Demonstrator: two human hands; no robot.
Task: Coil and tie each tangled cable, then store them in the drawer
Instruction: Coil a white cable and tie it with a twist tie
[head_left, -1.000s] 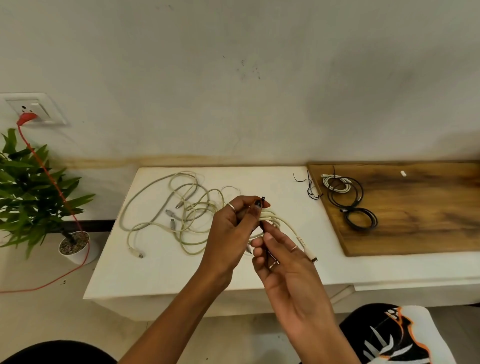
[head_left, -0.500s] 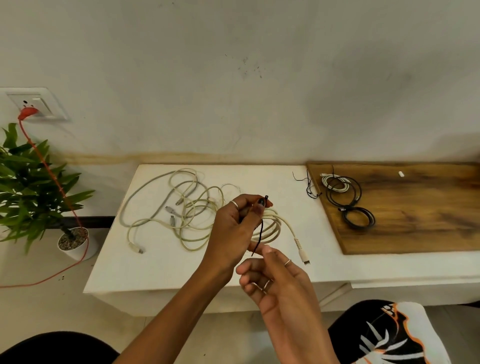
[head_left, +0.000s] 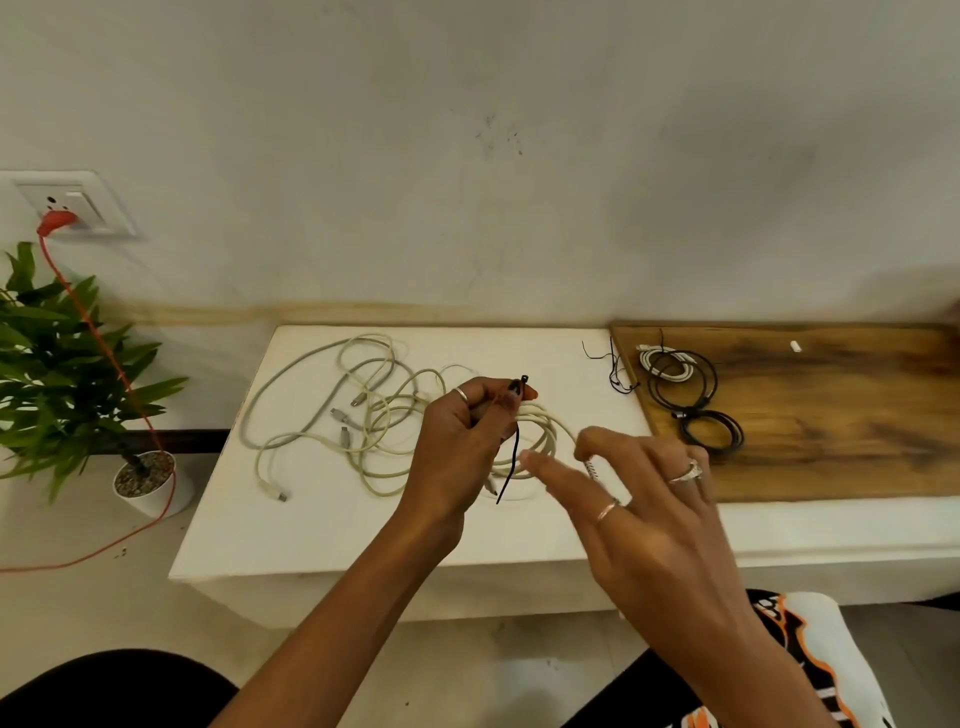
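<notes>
Coiled cable pinched with black tie by left hand; right hand spread, empty; could unspool if pinch slackens.

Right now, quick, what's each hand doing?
Left hand: pinching the cream cable coil and black tie.
Right hand: open, fingers spread, holding nothing.

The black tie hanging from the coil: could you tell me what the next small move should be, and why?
Probably the right hand, open and apart from it, should pinch the black tie's loose tail and pull it snug, since the left hand holds the coiled cable.
</notes>
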